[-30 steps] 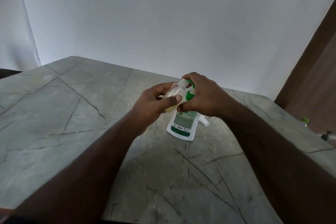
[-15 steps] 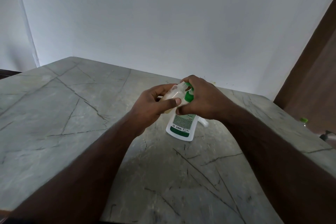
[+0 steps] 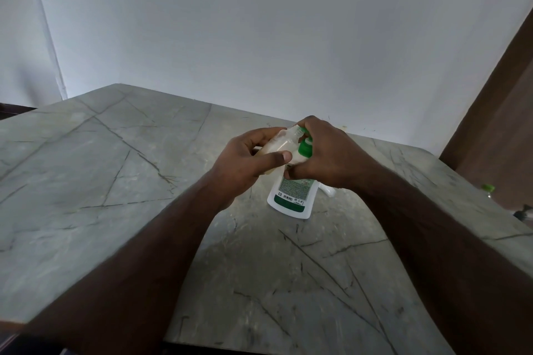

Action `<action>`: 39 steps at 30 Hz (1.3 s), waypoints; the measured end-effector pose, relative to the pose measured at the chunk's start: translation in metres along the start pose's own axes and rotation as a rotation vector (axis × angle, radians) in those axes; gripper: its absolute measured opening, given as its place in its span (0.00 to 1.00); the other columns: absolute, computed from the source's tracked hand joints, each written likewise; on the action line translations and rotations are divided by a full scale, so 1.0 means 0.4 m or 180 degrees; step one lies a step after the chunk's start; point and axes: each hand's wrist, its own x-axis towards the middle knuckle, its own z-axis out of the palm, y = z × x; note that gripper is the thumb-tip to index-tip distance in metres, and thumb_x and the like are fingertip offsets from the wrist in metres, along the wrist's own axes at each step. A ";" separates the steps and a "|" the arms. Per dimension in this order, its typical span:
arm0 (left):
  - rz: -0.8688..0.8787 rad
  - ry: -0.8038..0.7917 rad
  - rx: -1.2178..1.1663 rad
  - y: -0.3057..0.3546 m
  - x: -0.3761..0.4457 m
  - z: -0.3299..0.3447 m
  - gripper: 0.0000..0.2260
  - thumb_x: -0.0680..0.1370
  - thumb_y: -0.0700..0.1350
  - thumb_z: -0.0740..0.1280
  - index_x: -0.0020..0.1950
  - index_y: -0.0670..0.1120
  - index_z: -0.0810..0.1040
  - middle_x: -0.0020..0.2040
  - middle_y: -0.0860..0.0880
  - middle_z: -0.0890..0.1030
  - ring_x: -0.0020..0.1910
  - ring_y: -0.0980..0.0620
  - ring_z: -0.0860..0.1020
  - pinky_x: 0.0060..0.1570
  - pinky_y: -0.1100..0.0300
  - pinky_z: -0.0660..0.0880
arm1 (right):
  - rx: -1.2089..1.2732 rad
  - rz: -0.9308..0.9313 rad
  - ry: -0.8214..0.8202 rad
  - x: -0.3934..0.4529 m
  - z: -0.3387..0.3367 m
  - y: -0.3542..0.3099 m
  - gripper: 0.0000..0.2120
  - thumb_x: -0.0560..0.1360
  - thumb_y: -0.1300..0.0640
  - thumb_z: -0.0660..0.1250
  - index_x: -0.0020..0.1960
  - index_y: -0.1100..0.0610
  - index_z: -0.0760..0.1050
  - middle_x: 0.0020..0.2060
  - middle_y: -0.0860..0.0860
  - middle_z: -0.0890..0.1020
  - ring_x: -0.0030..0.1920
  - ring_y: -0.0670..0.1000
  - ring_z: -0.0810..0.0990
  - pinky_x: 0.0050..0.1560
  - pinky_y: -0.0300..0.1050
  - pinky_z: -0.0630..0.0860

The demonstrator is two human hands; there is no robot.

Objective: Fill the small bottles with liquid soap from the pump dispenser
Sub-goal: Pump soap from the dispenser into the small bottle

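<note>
My left hand (image 3: 245, 161) grips a small clear bottle (image 3: 281, 145) that holds pale soap, tilted with its open neck up against the green pump. The white pump dispenser (image 3: 292, 196) with a green label stands on the grey marble table (image 3: 115, 181). My right hand (image 3: 328, 153) is curled over the dispenser's green pump head (image 3: 305, 147), fingers on top and thumb low against the body. Most of the pump head and spout is hidden under that hand.
A small white object (image 3: 327, 190) lies on the table just right of the dispenser, half hidden by my right forearm. A green-capped item (image 3: 488, 189) sits beyond the table's right edge, near a brown door. A white wall runs behind the table.
Both hands and the two bottles keep nearly the same pose. My right hand sits slightly lower on the pump head than a second ago.
</note>
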 end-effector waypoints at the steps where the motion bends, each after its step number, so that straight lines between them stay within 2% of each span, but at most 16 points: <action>1: 0.0000 -0.0004 -0.0005 0.000 0.000 0.000 0.19 0.76 0.40 0.75 0.66 0.51 0.81 0.59 0.47 0.84 0.56 0.48 0.84 0.58 0.47 0.82 | 0.0034 0.0003 -0.0010 0.001 -0.003 0.000 0.36 0.60 0.49 0.81 0.62 0.52 0.68 0.53 0.48 0.77 0.51 0.50 0.78 0.48 0.50 0.80; 5: -0.0036 0.0029 0.0028 0.001 0.002 0.000 0.20 0.75 0.43 0.75 0.68 0.50 0.80 0.59 0.48 0.84 0.58 0.46 0.83 0.59 0.43 0.81 | 0.0082 -0.0033 0.0006 0.005 -0.014 -0.007 0.36 0.61 0.50 0.80 0.65 0.53 0.69 0.55 0.48 0.77 0.52 0.50 0.78 0.50 0.49 0.80; 14: -0.0018 0.0021 -0.0002 -0.001 0.003 0.000 0.19 0.75 0.41 0.75 0.66 0.51 0.81 0.59 0.48 0.84 0.57 0.48 0.84 0.57 0.48 0.82 | -0.0011 -0.0024 0.0046 -0.001 0.002 0.000 0.35 0.61 0.49 0.80 0.61 0.53 0.68 0.53 0.49 0.77 0.50 0.50 0.78 0.47 0.49 0.79; 22: -0.0035 0.0019 0.0026 -0.001 0.005 0.000 0.20 0.75 0.43 0.76 0.67 0.51 0.81 0.59 0.48 0.84 0.58 0.47 0.83 0.57 0.46 0.82 | 0.0013 -0.0027 0.0025 0.007 -0.015 -0.005 0.35 0.61 0.50 0.80 0.64 0.52 0.69 0.53 0.47 0.77 0.51 0.49 0.78 0.46 0.44 0.78; 33: 0.0002 0.0009 0.0025 -0.003 0.003 0.001 0.19 0.76 0.42 0.75 0.65 0.53 0.81 0.58 0.48 0.84 0.57 0.49 0.84 0.55 0.52 0.83 | -0.0003 -0.0027 -0.0006 0.001 -0.005 0.000 0.35 0.61 0.49 0.81 0.62 0.52 0.68 0.53 0.48 0.77 0.50 0.50 0.78 0.47 0.48 0.79; 39: -0.0022 0.0043 0.0076 -0.001 0.005 0.000 0.20 0.75 0.43 0.76 0.67 0.51 0.80 0.59 0.49 0.84 0.58 0.48 0.83 0.58 0.46 0.82 | -0.0010 -0.0025 0.0016 0.005 -0.013 -0.005 0.36 0.61 0.49 0.80 0.64 0.53 0.68 0.54 0.48 0.77 0.51 0.49 0.78 0.49 0.48 0.79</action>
